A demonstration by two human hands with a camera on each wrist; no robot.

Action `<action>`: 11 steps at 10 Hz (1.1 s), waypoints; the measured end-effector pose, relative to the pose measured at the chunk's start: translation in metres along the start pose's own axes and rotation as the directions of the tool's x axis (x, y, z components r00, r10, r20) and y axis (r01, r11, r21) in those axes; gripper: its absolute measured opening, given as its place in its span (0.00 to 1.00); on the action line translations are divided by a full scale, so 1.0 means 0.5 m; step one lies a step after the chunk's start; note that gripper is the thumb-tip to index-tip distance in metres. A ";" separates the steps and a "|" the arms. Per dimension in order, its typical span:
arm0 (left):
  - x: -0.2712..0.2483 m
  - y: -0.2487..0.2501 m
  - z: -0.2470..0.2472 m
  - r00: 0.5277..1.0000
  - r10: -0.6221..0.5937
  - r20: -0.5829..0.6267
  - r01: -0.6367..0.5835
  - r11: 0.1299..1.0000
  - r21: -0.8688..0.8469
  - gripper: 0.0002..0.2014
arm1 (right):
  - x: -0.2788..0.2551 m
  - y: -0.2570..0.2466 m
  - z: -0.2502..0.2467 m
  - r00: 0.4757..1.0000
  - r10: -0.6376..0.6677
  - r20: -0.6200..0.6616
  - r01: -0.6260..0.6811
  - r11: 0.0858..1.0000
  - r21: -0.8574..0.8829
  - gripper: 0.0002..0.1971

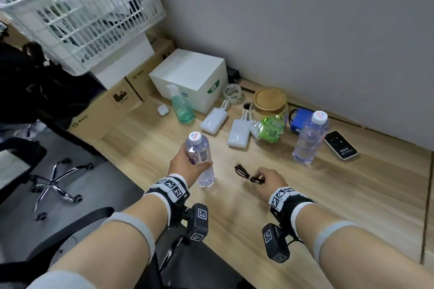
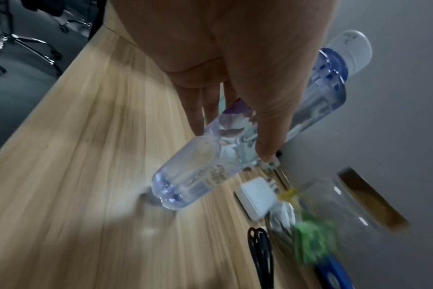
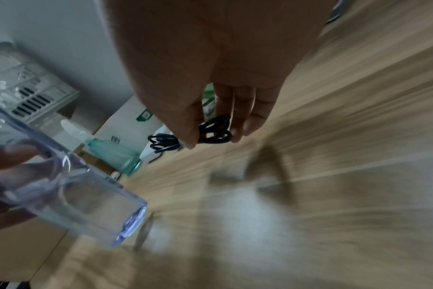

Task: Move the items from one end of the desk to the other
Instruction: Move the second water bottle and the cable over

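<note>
From the head view we have both hands loaded mid-carry: our left hand (image 1: 187,162) wraps a water bottle (image 1: 199,159) around its middle, the bottle tilted with its cap toward 11 o'clock and its base just above the worktop (image 1: 352,195), while our right hand (image 1: 267,180) pinches a coiled black cable (image 1: 246,172) that trails toward 10 o'clock. The other items sit grouped toward 12 to 2 o'clock: a second water bottle (image 1: 310,138), two white power banks (image 1: 215,118), a lidded glass jar (image 1: 270,103), a green packet (image 1: 270,129), a spray bottle (image 1: 179,107) and a dark phone (image 1: 340,145). In the left wrist view the grip is clenched on the bottle, thumb (image 2: 267,136) across the label and fingers behind, and the base hangs clear of the wood. In the right wrist view thumb and fingertips (image 3: 250,121) close on the cable loops, so that grip grasps the cable, lifted off the surface. We judge this the transport step. We cannot tell which end is the goal; the next move calls for carrying both there, righting the bottle before setting it down, then letting the cable go flat without it uncoiling.
</note>
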State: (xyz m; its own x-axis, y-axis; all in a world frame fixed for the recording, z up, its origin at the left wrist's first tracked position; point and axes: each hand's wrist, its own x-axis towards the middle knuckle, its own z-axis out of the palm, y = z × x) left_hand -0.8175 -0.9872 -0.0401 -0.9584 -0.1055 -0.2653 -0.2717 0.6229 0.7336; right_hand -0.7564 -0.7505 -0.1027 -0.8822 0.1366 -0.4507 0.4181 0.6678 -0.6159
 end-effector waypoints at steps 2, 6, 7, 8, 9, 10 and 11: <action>0.142 -0.066 -0.091 0.994 -0.078 -0.083 0.073 0.996 -0.054 0.33 | 0.103 -0.136 0.072 0.999 -0.038 0.038 0.042 0.994 -0.098 0.11; 0.523 -0.155 -0.262 0.998 -0.052 0.017 0.054 0.987 -0.153 0.30 | 0.307 -0.389 0.235 0.999 0.042 0.023 -0.037 0.978 -0.204 0.11; 0.595 -0.175 -0.312 0.997 -0.069 -0.023 0.064 0.985 -0.157 0.31 | 0.351 -0.449 0.284 0.996 0.084 0.007 -0.081 0.980 -0.179 0.12; 0.664 -0.185 -0.344 0.997 -0.074 -0.035 0.068 0.986 -0.152 0.27 | 0.393 -0.508 0.324 0.992 0.123 -0.028 -0.126 0.982 -0.139 0.14; 0.703 -0.192 -0.366 0.996 -0.077 -0.043 0.069 0.985 -0.155 0.27 | 0.427 -0.555 0.345 0.985 0.166 -0.049 -0.170 0.980 -0.099 0.19; 0.720 -0.178 -0.377 0.988 -0.149 -0.029 0.141 0.972 -0.189 0.28 | 0.444 -0.583 0.346 0.977 0.209 -0.047 -0.211 0.977 -0.037 0.26; 0.774 -0.225 -0.319 0.959 -0.266 0.092 0.281 0.876 -0.391 0.08 | 0.440 -0.587 0.333 0.973 0.222 -0.059 -0.223 0.975 -0.004 0.28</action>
State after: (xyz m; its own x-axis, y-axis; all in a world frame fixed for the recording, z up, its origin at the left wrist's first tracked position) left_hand -1.1720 -1.2218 -0.1254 -0.8390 -0.1958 -0.5077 -0.5417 0.2127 0.8132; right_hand -1.0371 -1.0380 -0.1286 -0.7786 0.3248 -0.5370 0.6032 0.6233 -0.4976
